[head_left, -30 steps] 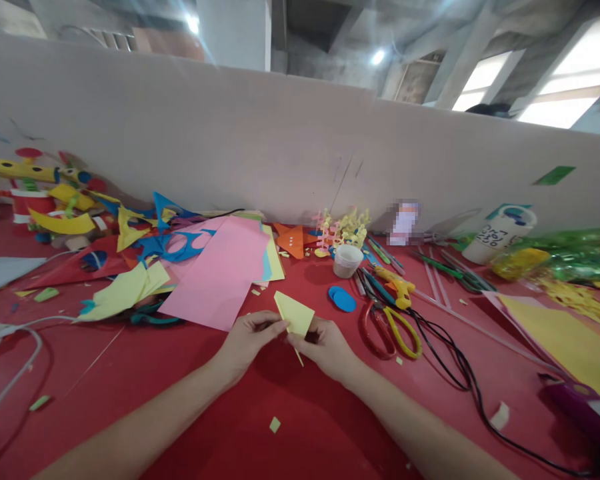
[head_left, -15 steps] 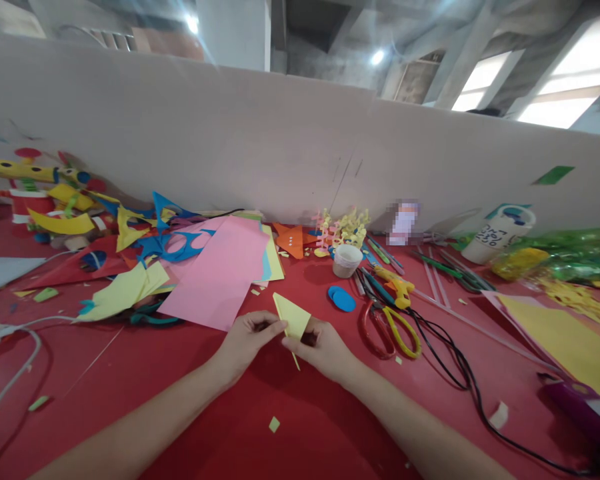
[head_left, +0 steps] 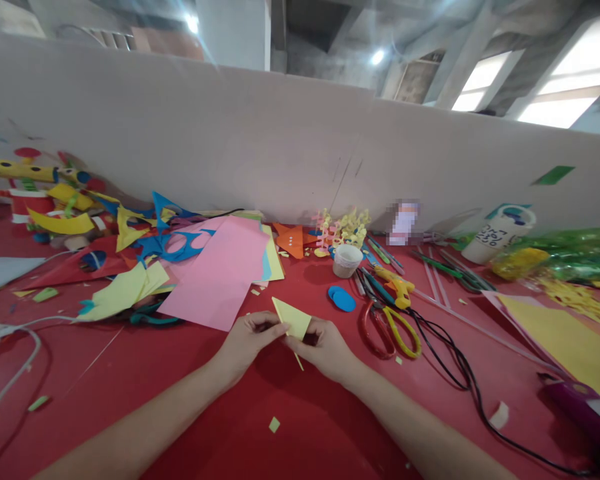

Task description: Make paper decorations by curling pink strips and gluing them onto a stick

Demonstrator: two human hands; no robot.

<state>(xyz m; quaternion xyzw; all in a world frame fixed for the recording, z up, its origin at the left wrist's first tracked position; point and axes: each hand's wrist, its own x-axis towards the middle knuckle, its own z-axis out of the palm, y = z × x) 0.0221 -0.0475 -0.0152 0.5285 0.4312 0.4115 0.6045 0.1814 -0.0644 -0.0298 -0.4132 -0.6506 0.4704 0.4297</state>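
A small folded piece of pale yellow paper (head_left: 296,318) is held above the red table, a little right of the stack's pink sheet (head_left: 220,273). My left hand (head_left: 253,340) pinches its left edge between thumb and finger. From the other side my right hand (head_left: 325,343) grips it, the thumb in front and the fingers partly hidden behind. A narrow edge of the paper sticks out below the thumbs. On the table beneath my hands lies a little yellow-green paper scrap (head_left: 274,425).
Right of my hands are blue discs (head_left: 342,299), red-and-yellow-handled pliers (head_left: 390,330), a yellow glue gun (head_left: 397,287) and black cables (head_left: 450,353). A paper cup (head_left: 347,261) stands behind them. Paper offcuts (head_left: 130,287) crowd the left. A white partition (head_left: 230,140) closes off the back.
The folded yellow paper has tilted slightly, its top corner a little lower and its lower tip shifted right. Both hands keep their hold and have barely moved.
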